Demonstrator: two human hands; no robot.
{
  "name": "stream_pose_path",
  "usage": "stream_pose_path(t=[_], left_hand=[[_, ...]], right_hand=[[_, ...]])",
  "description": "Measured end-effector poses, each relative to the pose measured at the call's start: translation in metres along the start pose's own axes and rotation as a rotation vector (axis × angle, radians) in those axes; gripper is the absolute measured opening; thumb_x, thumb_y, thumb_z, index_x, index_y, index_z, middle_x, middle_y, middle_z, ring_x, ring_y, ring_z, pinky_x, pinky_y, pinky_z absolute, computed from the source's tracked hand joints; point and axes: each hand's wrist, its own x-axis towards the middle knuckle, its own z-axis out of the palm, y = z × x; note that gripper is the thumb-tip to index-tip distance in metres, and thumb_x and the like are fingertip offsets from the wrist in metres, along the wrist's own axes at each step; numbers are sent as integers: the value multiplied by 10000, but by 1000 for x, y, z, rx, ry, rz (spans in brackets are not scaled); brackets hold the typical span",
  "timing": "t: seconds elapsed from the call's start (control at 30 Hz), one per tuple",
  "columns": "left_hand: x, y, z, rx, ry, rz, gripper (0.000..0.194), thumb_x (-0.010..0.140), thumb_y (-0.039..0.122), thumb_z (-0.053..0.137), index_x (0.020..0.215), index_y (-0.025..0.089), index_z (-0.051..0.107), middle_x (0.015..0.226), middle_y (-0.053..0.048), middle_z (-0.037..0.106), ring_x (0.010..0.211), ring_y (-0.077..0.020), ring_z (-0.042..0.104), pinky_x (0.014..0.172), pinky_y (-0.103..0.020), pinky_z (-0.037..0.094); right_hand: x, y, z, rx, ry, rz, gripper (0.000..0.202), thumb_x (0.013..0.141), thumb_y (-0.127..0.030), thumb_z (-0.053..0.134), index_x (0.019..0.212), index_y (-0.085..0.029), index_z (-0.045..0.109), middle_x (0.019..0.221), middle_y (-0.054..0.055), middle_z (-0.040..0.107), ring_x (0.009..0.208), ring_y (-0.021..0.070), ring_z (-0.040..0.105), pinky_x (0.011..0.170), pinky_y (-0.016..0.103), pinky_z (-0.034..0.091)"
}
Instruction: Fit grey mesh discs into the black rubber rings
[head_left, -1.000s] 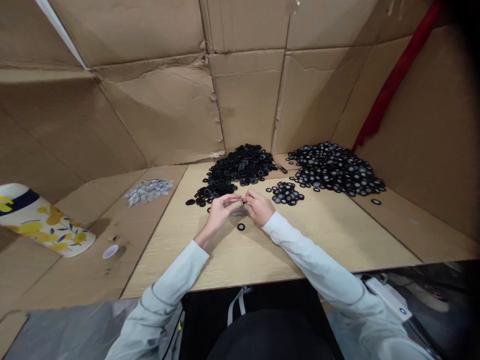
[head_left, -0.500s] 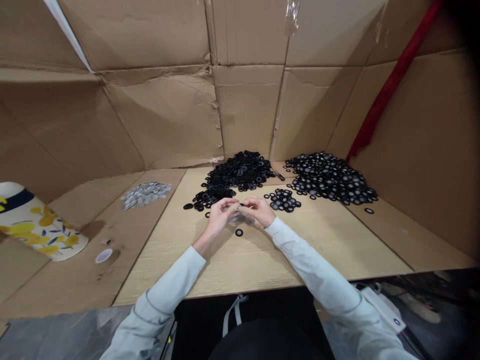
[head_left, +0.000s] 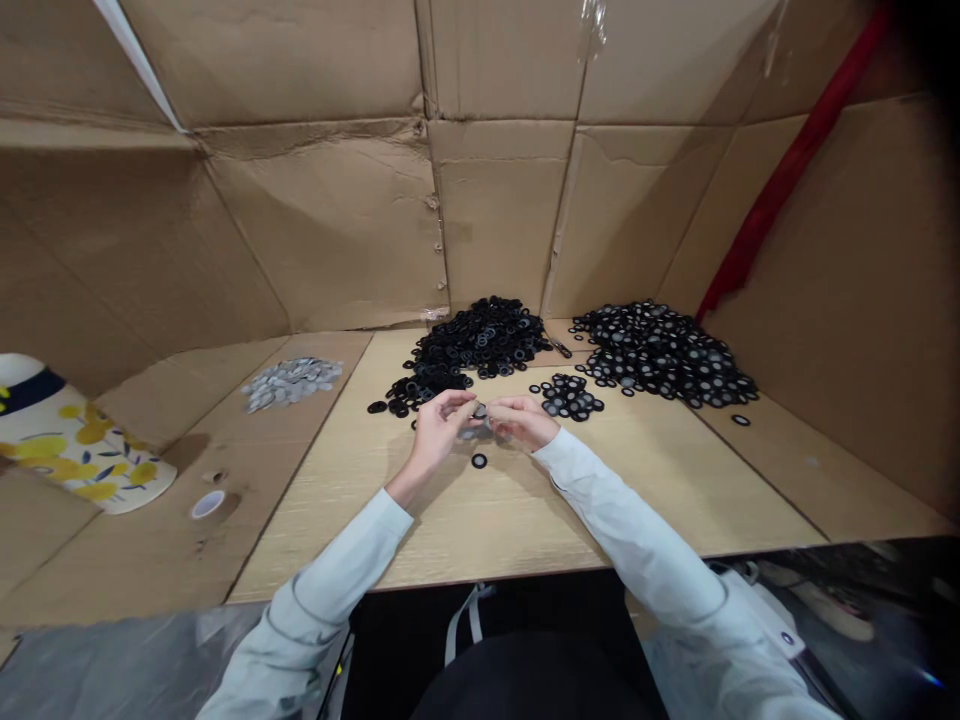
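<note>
A small round black-and-grey disc (head_left: 481, 411) was pinched by the left hand (head_left: 435, 430), just beside the fingertips of the right hand (head_left: 531, 423), whose grip could not be told.

I see a cardboard-flanked tabletop (head_left: 420, 540), a black ring heap (head_left: 487, 335) on it, grey discs (head_left: 292, 384) left of the heap, grey-centred rings (head_left: 667, 354) right of it, a lone ring (head_left: 478, 461) in front.

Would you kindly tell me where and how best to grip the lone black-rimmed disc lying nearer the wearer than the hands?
I'd pinch the black-rimmed disc by opposite edges of its dark outer rim, coming down from above on the near side: it looks thin, lies flat on the tan board, and has bare surface around it.
</note>
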Motion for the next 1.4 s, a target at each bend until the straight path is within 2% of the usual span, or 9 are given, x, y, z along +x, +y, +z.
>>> stream_pose_path(t=[0.2,0.4,0.5,0.67,0.77,0.93,1.17,1.3,1.4], left_hand=[[-3,-5,5,-112,34,-53,245,585,304,714,758,149,636,803,-54,659,746,-170,623,668,-310,520],[0,-9,-1,-82,-95,-137,403,553,276,746,924,141,663,1041,-129,651,912,-224,620,834,-364,466],[1,-10,-3,-35,-94,-159,411,509,245,767,892,132,668,982,-128,673,861,-225,634,805,-357,473],[2,-9,-7,-70,-30,-259,414,465,210,786,843,119,646,623,-51,675,565,-162,613,599,-291,478],[1,-7,-7,-135,-65,-264,432,456,202,792,853,127,639,663,-49,680,583,-154,616,609,-282,475],[-2,-2,-2,-147,-101,-169,370,490,232,781,808,133,622,703,-43,667,638,-144,611,659,-283,484],[-1,-3,4,-336,-27,-250,388,455,178,785,752,142,539,621,20,603,563,-80,561,590,-204,448],[2,-2,0,-298,-26,-220,359,430,179,789,672,144,525,597,26,583,535,-74,542,556,-198,437],[3,1,-4,-227,-73,-210,353,419,176,791,661,148,536,608,25,592,545,-83,555,564,-205,445]], right_hand=[[7,11,6,-208,180,-190,322,540,-456,689,578,-144,623,492,-35,492,473,77,393,480,239,304],[12,20,0,-341,266,-255,253,618,-401,620,587,-152,584,541,-28,476,526,101,418,513,250,333],[13,22,-4,-433,235,-298,182,620,-329,619,586,-152,588,603,-15,500,579,111,448,552,253,354],[9,17,-4,-577,180,-350,119,643,-249,600,564,-160,593,619,-12,502,622,120,462,585,255,350],[8,15,-1,-550,202,-346,128,649,-265,601,571,-164,598,623,-12,499,623,123,466,583,257,353],[9,18,1,-445,276,-373,194,643,-345,604,558,-172,583,628,-7,494,610,123,456,580,259,356],[5,17,1,-554,298,-419,223,682,-375,588,589,-172,589,634,0,494,586,116,435,556,250,341],[1,14,3,-626,262,-467,205,716,-340,573,609,-166,582,651,5,488,574,112,425,537,248,332],[0,12,1,-630,162,-494,206,735,-336,572,618,-166,582,658,7,489,588,117,440,533,246,339]])
